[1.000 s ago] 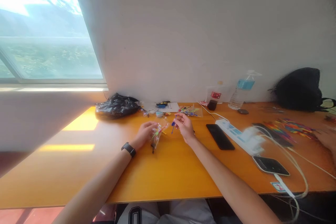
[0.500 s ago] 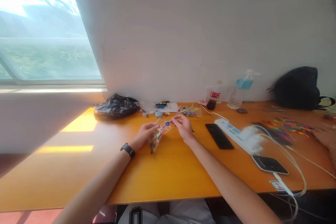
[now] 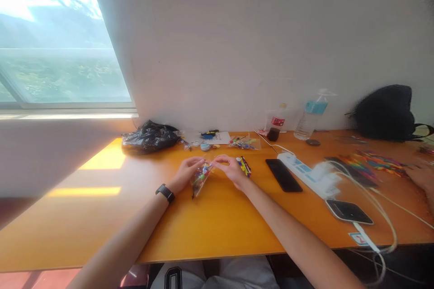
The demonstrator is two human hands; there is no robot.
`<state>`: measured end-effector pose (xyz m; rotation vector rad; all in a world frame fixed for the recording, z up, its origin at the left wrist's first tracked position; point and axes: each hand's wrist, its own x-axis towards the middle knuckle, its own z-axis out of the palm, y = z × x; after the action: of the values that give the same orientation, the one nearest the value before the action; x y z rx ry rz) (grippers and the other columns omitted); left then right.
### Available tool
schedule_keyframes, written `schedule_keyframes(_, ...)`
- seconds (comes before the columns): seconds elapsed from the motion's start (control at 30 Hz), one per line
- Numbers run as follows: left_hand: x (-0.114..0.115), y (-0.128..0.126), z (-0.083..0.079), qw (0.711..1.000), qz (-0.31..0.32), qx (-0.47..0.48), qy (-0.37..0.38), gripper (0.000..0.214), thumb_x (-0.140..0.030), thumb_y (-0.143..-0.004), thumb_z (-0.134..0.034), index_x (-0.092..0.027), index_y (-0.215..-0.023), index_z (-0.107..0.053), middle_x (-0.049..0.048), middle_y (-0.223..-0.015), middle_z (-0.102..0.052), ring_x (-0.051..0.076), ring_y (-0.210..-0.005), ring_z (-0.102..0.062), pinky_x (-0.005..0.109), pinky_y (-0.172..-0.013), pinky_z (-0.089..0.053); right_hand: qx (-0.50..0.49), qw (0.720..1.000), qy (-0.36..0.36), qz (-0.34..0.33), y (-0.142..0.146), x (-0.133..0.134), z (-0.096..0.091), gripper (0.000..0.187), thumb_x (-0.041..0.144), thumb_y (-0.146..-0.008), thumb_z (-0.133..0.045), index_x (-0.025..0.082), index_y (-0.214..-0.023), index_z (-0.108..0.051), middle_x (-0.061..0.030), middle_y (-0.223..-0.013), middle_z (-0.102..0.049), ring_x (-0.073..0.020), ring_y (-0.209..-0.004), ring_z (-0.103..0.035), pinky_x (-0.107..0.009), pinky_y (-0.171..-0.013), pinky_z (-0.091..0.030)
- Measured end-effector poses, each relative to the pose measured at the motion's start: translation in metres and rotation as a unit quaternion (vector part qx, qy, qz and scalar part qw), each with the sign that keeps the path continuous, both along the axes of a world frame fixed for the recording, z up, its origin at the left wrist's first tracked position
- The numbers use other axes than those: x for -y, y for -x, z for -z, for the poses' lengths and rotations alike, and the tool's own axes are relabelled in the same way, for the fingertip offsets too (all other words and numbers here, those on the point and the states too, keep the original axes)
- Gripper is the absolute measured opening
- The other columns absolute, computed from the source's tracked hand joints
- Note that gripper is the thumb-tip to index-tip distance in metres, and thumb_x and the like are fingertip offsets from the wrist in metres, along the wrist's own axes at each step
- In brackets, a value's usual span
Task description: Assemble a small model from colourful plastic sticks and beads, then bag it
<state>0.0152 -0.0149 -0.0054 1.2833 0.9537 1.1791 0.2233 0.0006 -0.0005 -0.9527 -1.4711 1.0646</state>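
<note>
My left hand [image 3: 188, 172], with a black watch [image 3: 165, 193] on the wrist, grips a clear plastic bag [image 3: 200, 186] of small colourful pieces. The bag hangs slanted just above the table. At its mouth the fingers of my right hand [image 3: 229, 170] are pinched together. A thin blue stick-like piece [image 3: 206, 168] with a rounded part reaches from the bag to those fingertips; its ends are hard to make out. Just beyond my right wrist lies a small pile of coloured sticks [image 3: 243, 166], red, yellow, green and dark ones among them.
A second bag of coloured pieces [image 3: 242, 143] lies farther back, right of a sheet of paper [image 3: 222, 138]. A black plastic bag [image 3: 149, 139] is at back left. To the right are a phone [image 3: 283, 175], a power strip [image 3: 301, 172], cables, a bottle [image 3: 305, 122] and another person's hand [image 3: 420, 175].
My right hand has moved left and slightly down to the bag's mouth, bringing the blue piece closer to the bag. The stick pile now shows. Another person's hand has appeared at far right.
</note>
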Motion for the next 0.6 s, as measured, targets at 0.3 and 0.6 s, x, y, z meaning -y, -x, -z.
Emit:
schedule_keyframes(0.3,0.006,-0.001,-0.004,0.999,0.05,-0.006,-0.018,0.057,-0.044,-0.072,-0.088,-0.016,-0.119,-0.071,0.0127,-0.112,-0.076,0.025,-0.097,-0.071,0.031,-0.081,-0.055,-0.082,0.995,0.057,-0.004,0.001,-0.003,0.006,0.029,0.046,-0.071,-0.083,0.021,-0.085,-0.078,-0.0056,-0.103,-0.071,-0.0206,-0.097,-0.065,-0.032,-0.085,-0.05)
schedule_keyframes(0.6,-0.01,0.003,0.011,0.998,-0.065,0.022,-0.014,0.042,-0.043,-0.07,-0.089,-0.016,-0.1,-0.075,0.0083,-0.098,-0.077,0.02,-0.084,-0.071,0.028,-0.078,-0.053,0.164,0.945,-0.264,0.103,0.003,0.011,-0.002,0.011,0.029,-0.094,-0.061,0.022,-0.093,-0.069,-0.0062,-0.097,-0.066,-0.0232,-0.098,-0.06,-0.038,-0.092,-0.047)
